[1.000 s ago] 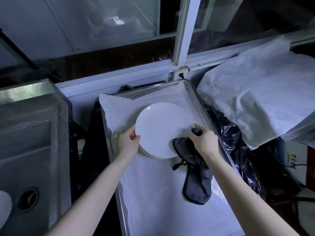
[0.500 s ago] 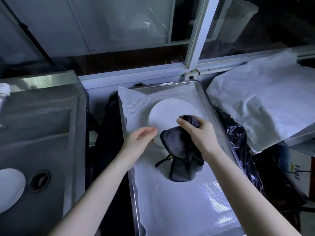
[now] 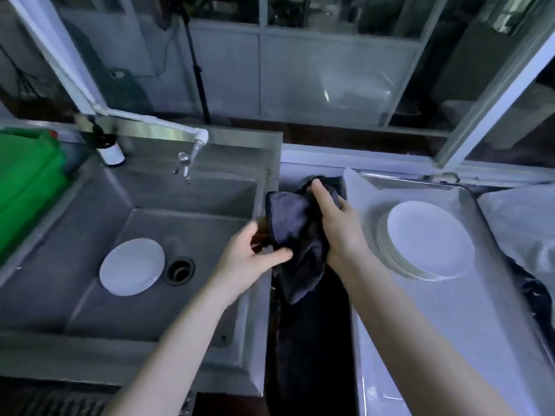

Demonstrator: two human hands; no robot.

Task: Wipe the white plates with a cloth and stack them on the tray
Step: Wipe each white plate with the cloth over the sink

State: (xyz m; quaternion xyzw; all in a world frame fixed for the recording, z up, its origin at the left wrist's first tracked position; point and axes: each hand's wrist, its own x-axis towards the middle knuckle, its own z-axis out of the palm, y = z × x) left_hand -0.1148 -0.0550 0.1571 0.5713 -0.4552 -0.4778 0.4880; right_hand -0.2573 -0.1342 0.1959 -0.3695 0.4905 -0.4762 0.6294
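A stack of white plates [image 3: 429,240] sits on the lined metal tray [image 3: 468,325] at the right. More white plates [image 3: 132,267] lie in the steel sink [image 3: 75,235] beside the drain. Between sink and tray I hold a dark grey cloth [image 3: 295,232] in the air. My right hand [image 3: 336,229] grips its upper right part. My left hand [image 3: 250,262] pinches its lower left edge with thumb and fingers. Both hands are apart from any plate.
A tap [image 3: 187,160] hangs over the sink's back wall, with a dark bottle [image 3: 109,147] on the ledge and a green crate [image 3: 27,181] at far left. A dark gap [image 3: 312,340] separates sink and tray. White sheeting [image 3: 522,223] lies right of the tray.
Both hands left the plate stack on the tray and moved left with the cloth. My left hand now pinches the cloth too. The view swung left, showing the sink.
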